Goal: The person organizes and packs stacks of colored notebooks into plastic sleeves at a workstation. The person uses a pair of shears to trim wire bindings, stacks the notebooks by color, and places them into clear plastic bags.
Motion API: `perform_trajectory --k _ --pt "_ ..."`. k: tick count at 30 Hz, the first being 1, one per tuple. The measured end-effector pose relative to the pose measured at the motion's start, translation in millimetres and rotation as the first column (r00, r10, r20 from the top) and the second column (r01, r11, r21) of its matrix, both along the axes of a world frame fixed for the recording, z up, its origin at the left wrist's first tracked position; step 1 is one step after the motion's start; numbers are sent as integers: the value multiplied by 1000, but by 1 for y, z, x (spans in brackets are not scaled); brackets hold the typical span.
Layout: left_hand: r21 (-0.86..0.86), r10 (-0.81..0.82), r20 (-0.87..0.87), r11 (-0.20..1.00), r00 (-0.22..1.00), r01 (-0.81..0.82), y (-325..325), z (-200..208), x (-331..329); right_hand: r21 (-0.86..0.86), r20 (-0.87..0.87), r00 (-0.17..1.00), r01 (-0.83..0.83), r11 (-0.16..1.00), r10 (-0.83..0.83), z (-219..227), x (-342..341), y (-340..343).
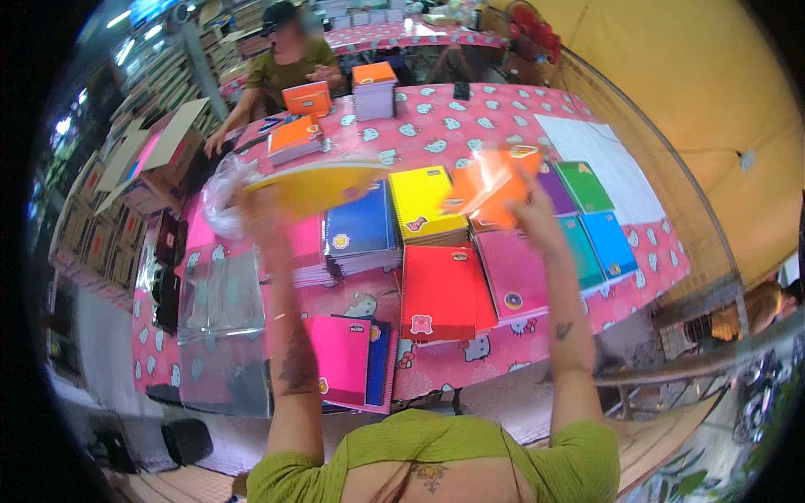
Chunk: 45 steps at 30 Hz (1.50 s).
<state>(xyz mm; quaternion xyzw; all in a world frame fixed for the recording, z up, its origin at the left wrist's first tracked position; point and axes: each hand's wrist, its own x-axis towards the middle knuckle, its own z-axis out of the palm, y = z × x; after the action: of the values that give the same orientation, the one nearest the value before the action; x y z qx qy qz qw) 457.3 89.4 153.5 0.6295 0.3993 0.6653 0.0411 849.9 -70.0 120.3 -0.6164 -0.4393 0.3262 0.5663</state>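
Note:
My left hand [262,216], smeared by motion, grips a yellow notebook [323,188] raised above the table at the left. At the right, my right hand [535,214] is closed on an orange notebook [486,186], tilted and blurred, over the far row of stacks. Beneath and between the hands stand stacks of spiral notebooks: a blue stack [360,225], a yellow stack [426,197], a red stack [438,289] and a magenta one [513,277]. Nearest me, a pink notebook [340,356] overlaps a dark blue notebook [377,360] by the table edge.
Purple, green [584,184], teal and light blue notebooks [610,243] lie at the right. Clear plastic sheets [222,318] cover the left front, with a crumpled plastic bag [225,197] behind. A person [289,63] sits across the pink patterned table beside orange notebooks [308,99]. An open carton [159,155] stands left.

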Motion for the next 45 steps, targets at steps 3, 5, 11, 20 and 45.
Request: perform_trajectory --k 3,5,11,20,45 --pt "-23 -30 487 999 873 47 -37 70 -77 225 176 980 -127 966 88 -36 -142 -61" --pt "-22 -350 334 925 875 378 -52 65 -119 43 -75 953 -291 956 293 -82 -230 -91" --pt "-536 -685 -526 727 504 430 -91 -139 -66 -222 397 897 -112 969 194 -201 -314 -147" --pt "-843 -275 332 342 902 415 -161 -229 -174 -56 -386 911 -181 982 146 -232 -348 -90" --pt "-488 -832 -281 553 478 676 -92 -67 323 -217 867 484 584 782 -120 -104 188 15"
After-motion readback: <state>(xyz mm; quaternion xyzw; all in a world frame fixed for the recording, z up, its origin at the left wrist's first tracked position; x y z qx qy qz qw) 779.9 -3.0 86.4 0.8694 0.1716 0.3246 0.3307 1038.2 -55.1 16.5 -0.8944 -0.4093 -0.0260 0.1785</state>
